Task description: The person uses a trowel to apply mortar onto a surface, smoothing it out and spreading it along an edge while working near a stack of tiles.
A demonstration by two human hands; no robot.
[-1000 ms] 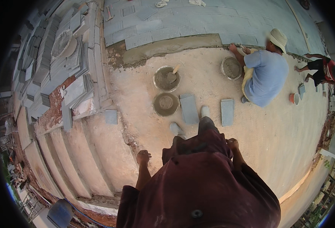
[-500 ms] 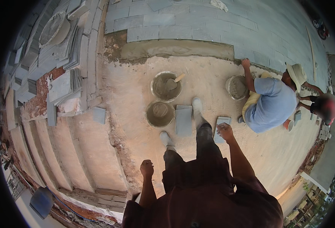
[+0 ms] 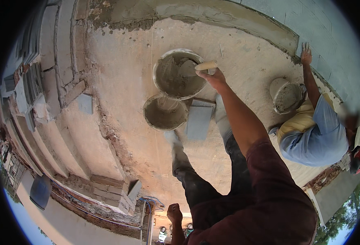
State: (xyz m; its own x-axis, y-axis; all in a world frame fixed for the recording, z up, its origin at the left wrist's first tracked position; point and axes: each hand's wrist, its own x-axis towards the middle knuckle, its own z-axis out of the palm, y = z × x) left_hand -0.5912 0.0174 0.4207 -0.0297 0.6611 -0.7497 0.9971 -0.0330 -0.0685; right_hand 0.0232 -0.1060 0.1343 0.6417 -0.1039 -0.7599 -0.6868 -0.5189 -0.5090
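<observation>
1 trowel [image 3: 206, 65], pale handle over the rim of a bucket [image 3: 155, 71], grey blade inside

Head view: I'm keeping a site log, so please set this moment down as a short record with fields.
right hand: at the handle of the trowel; grip unclear
left hand: curled, nothing visible in it
trowel: blade in far basin, with mortar
near basin: mortar-smeared inside
grey slabs: right of near basin
co-worker: at right, one hand on grey paving

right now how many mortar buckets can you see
3: the first bucket has a trowel in it, the second bucket sits nearer the person's boots, the third bucket is beside the co-worker in blue. Others may be hidden.
</observation>
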